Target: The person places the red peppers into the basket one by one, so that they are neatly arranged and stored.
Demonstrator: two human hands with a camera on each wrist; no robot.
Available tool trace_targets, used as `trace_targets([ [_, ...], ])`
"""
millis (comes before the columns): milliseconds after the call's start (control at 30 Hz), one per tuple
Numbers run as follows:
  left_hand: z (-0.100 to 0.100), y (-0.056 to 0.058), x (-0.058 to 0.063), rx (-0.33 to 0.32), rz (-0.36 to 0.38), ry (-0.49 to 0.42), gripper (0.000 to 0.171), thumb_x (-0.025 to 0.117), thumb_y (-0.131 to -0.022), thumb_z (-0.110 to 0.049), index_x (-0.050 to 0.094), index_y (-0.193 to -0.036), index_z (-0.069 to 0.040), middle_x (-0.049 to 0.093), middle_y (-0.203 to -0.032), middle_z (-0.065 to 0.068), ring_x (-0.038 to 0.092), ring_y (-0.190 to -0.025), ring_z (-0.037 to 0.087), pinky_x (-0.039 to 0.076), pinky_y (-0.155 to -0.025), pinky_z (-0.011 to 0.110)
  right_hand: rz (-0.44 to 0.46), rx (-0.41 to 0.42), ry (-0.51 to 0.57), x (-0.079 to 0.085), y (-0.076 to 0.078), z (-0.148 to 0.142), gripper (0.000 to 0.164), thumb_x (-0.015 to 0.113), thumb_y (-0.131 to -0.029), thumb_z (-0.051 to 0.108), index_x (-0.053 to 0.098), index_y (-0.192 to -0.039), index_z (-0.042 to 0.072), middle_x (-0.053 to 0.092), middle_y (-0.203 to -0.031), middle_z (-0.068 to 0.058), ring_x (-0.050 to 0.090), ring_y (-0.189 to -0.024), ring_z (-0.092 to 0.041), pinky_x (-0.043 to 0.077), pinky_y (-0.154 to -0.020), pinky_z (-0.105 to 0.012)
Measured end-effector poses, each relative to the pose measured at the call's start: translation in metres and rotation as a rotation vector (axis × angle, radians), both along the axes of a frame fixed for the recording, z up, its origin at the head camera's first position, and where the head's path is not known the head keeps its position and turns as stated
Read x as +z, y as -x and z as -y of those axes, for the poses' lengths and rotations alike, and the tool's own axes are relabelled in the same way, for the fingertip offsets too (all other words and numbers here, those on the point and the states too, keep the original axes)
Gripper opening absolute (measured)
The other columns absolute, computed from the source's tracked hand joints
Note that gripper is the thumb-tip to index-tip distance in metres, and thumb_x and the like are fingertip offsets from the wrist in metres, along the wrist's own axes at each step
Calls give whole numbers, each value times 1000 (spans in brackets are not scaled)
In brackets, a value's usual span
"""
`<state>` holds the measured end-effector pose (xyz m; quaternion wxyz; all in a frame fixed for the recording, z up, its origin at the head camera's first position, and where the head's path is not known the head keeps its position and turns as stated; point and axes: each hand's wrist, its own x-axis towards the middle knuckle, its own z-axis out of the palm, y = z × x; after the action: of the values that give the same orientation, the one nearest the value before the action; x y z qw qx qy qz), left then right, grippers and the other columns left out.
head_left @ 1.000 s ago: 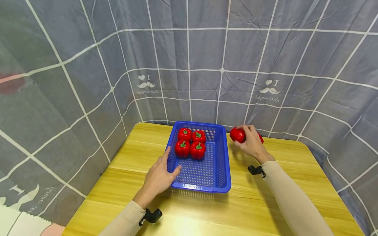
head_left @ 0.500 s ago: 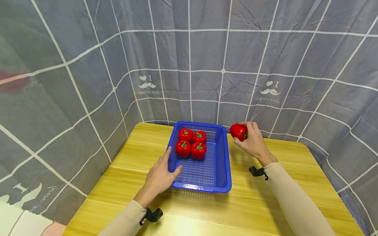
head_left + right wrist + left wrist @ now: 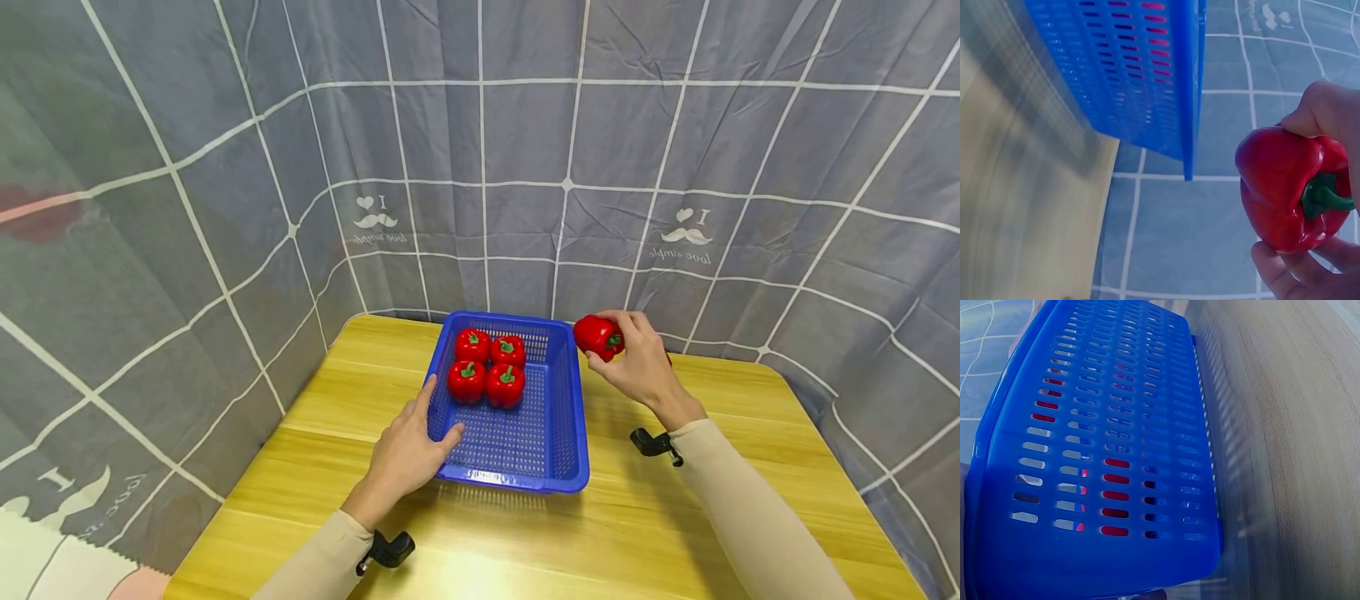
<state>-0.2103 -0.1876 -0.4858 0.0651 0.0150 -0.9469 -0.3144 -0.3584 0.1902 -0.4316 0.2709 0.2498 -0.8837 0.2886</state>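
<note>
My right hand point(image 3: 639, 358) grips a red bell pepper point(image 3: 596, 335) beside the back right corner of a blue plastic basket point(image 3: 573, 400). In the right wrist view, the thumb presses one side of this pepper point(image 3: 1272, 181) and fingertips support the other; its green stem point(image 3: 1329, 199) faces the palm. My left hand point(image 3: 405, 446) rests at the basket's left rim, fingers extended and thumb reaching over the edge. Inside the basket, several red bell peppers point(image 3: 505, 385) stand close together at the back left, stems up. Another bit of red point(image 3: 668, 358) shows behind my right hand, mostly hidden.
The basket stands on a wooden table point(image 3: 360, 358). A grey curtain point(image 3: 517, 133) with white grid lines hangs behind the table and along its left side. Perforations in the basket's wall point(image 3: 1094, 444) show red inside. Each wrist carries a small black camera mount point(image 3: 652, 442).
My right hand has lifted the pepper and carried it left toward the basket's right rim, turning it so the stem shows. My left hand stays at the rim.
</note>
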Motion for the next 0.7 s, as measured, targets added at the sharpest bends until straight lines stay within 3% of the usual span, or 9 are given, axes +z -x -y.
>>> trace_targets([
  [233, -1, -1, 0, 1, 4, -5, 100, 76, -108, -51, 25, -188, -17, 59, -172, 28, 68, -147, 58, 59, -117, 75, -16, 18, -29, 6, -7, 8, 60, 89, -92, 19, 72, -147, 5, 71, -133, -31, 75, -110, -49, 71, -89, -65],
  [567, 0, 1, 2, 4, -2, -4, 100, 76, -108, -51, 25, -188, -18, 58, -173, 29, 67, -148, 58, 59, -117, 77, 61, 33, -36, 16, -16, 23, 68, 90, -93, 22, 67, -154, 3, 72, -143, -30, 76, -122, -51, 69, -100, -67],
  [700, 0, 0, 0, 3, 3, -4, 100, 76, -108, -51, 25, -188, -19, 59, -173, 28, 68, -148, 57, 59, -117, 76, 95, 38, -48, 15, -20, 28, 72, 90, -93, 22, 64, -157, 1, 71, -145, -30, 76, -122, -51, 70, -98, -66],
])
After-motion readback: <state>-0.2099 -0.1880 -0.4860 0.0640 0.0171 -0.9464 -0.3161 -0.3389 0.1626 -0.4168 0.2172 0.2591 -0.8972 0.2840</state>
